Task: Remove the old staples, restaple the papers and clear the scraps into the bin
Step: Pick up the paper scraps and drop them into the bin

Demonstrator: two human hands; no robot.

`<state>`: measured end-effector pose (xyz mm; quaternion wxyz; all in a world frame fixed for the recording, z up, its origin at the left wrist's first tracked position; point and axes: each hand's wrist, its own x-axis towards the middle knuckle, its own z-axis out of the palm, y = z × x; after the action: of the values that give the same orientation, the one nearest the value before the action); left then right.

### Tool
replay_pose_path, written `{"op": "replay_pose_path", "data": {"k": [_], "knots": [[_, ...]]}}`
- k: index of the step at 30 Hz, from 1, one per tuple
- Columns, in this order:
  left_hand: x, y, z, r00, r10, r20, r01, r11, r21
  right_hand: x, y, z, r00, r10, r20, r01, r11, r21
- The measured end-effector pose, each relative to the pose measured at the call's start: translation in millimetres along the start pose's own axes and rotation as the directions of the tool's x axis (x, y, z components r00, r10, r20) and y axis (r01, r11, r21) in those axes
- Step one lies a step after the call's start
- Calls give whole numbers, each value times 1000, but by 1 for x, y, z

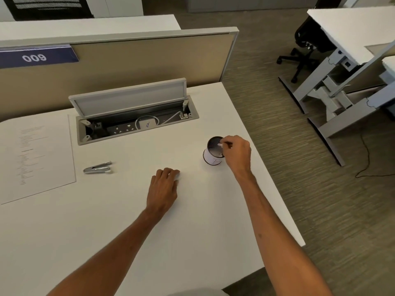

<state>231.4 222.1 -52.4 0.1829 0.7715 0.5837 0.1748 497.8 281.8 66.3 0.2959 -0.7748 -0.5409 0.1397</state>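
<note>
- While reaching over the small bin (211, 159) near the right edge of the table (192, 221), right hand (237, 152) with fingers pinched together on a pale scrap (220, 144), held just above the opening.
- Left hand (164, 189) palm-down on the table, well left of the bin, fingers loosely curled. Something pale under the fingertips, perhaps another scrap; cannot tell whether gripped or merely covered.
- Papers (38, 159) lying flat at the far left, apart from both hands; too small to tell of any fresh staple in the corner.
- Metal stapler (98, 167), or perhaps a staple remover, lying just right of the papers, untouched.
- Judged late in the task: stapling apparently set aside, clearing of scraps under way. Left to do: dropping this scrap and gathering any others.
- Writing: "009" in white on a blue strip (36, 57) on the partition. A blue handwritten mark, seemingly "22", on a white plug (147, 124) inside the open cable hatch (136, 103). Faint lines on the bin's side and print on the papers, unreadable.
</note>
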Motion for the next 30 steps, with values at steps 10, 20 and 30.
{"op": "replay_pose_path", "data": {"k": [10, 20, 30], "knots": [[8, 4, 4, 1000, 1, 6, -1, 1000, -8, -5, 2, 14, 999, -8, -52, 10, 999, 36], [-10, -7, 1, 993, -101, -57, 100, 995, -10, -77, -17, 59, 943, -332, 27, 331, 943, 40], [-12, 4, 0, 989, -141, -32, 139, 988, -68, -99, 7, 109, 932, -188, 310, 228, 968, -100]]}}
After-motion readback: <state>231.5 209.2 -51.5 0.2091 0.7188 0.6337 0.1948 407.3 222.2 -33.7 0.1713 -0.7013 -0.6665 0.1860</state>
